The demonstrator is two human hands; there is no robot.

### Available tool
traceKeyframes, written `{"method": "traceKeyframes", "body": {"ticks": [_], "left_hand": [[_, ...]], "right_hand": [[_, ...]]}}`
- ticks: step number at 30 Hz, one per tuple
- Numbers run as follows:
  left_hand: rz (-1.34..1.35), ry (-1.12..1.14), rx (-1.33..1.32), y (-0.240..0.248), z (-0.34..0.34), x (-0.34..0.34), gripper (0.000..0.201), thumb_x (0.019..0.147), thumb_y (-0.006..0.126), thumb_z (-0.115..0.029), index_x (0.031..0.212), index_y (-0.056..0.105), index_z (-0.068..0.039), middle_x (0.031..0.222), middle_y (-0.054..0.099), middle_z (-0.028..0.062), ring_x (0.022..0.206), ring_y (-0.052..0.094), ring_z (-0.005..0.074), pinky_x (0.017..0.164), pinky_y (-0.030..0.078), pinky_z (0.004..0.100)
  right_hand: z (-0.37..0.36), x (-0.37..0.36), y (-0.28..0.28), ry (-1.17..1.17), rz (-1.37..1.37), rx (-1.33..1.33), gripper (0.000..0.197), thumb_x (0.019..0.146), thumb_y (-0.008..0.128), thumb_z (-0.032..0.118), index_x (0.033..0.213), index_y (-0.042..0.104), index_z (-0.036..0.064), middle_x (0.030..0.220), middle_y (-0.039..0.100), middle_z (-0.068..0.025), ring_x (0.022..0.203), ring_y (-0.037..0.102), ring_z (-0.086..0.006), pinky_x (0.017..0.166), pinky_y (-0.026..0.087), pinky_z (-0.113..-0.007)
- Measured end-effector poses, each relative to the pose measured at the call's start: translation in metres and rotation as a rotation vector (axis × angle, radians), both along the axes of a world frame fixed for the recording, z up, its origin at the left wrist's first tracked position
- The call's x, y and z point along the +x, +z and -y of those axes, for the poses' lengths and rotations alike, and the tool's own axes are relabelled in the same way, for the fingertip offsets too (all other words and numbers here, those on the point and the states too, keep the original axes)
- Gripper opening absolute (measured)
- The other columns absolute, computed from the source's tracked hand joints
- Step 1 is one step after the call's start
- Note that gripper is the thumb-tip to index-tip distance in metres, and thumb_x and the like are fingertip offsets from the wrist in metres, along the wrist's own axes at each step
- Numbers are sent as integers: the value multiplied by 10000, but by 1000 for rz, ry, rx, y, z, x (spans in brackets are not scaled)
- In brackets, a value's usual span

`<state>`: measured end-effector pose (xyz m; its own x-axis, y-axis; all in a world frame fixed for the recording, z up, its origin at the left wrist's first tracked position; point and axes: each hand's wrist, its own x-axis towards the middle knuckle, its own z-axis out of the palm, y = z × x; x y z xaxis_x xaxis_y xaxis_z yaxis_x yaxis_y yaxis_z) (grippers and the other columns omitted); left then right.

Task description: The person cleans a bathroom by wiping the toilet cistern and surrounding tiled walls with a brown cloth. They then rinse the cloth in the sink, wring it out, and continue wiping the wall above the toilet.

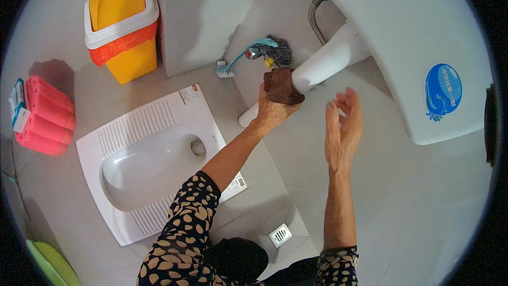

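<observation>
While the left hand (274,113) grips a brown cloth (284,86) up against the white pipe (330,58), the right hand (345,127) is just held up empty near it, fingers loosely bent. Squat toilet's (143,132) off to the left, plus 1 yellow bin (132,63) past it and a blue brush (225,70) near the cloth.

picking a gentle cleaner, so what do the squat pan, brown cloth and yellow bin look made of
Squat pan: probably glazed ceramic; glossy white sheen. Brown cloth: seemingly fabric, perhaps towelling; matte, soft-looking. Yellow bin: likely smooth plastic; moulded-looking lid.
</observation>
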<state>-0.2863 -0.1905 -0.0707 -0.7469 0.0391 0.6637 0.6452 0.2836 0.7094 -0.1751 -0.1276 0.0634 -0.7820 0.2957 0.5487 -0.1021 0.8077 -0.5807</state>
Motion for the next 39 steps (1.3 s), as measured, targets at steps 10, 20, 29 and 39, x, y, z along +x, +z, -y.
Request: {"method": "traceKeyframes", "body": {"ticks": [10,20,29,39], "left_hand": [[612,-175,270,-151,-20,3,580,689,708,-422,1165,531,-143,1131,565,66,1093,513,248,953,413,377],[356,-194,-91,-164,7,1,709,617,777,-352,1201,500,-61,1161,549,160,1138,488,325,1036,300,445],[162,-114,44,-107,-14,-7,917,559,850,-370,1280,399,-26,1264,475,128,1205,402,267,1063,274,455],[631,-277,-28,-192,8,-2,740,598,806,-411,1209,490,-137,1137,559,72,1100,486,231,985,334,399]], "right_hand": [[13,-68,-11,-38,80,-184,557,865,644,236,1228,363,-81,1004,565,-180,905,569,-215,775,478,-332],[-6,-69,-17,-58,73,-67,500,864,649,224,1173,394,-75,1000,570,-168,902,571,-222,805,469,-347],[3,-68,-13,-23,47,-7,436,858,657,211,1105,434,-71,980,565,-167,886,566,-218,795,472,-349],[3,-67,-14,-32,74,-15,425,858,657,215,1102,437,-54,978,546,-153,882,555,-212,795,476,-344]]}}
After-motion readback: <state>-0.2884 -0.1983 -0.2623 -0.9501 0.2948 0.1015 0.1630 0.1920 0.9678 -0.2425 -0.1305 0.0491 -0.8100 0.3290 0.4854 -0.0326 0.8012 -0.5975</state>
